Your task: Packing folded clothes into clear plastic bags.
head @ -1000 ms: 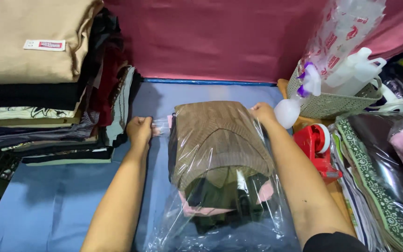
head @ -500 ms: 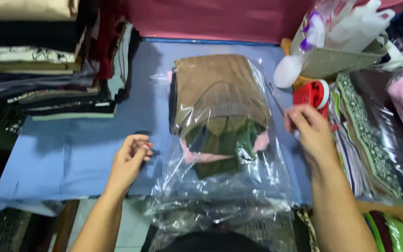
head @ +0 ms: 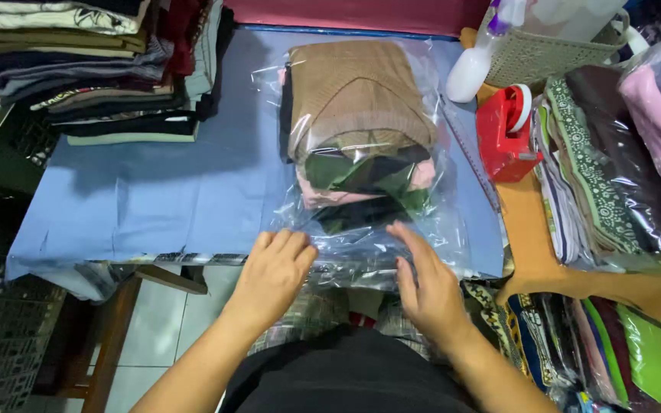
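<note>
A clear plastic bag (head: 369,153) lies on the blue cloth-covered table (head: 170,191), holding folded clothes: a brown knitted piece on top, with green, pink and dark pieces under it. My left hand (head: 273,271) rests flat on the bag's near open end at the table's front edge. To its right, my right hand (head: 426,279) presses the same loose end with fingers spread. Neither hand grips anything.
A tall stack of folded clothes (head: 93,69) fills the far left. A red tape dispenser (head: 506,130), a white spray bottle (head: 476,65) and a mesh basket (head: 552,50) stand at the right, beside bagged garments (head: 613,160). A dark crate (head: 1,344) sits on the floor at left.
Both hands have come back from the bag's sides to its near open end at the table's front edge. The view has tilted further down toward my lap.
</note>
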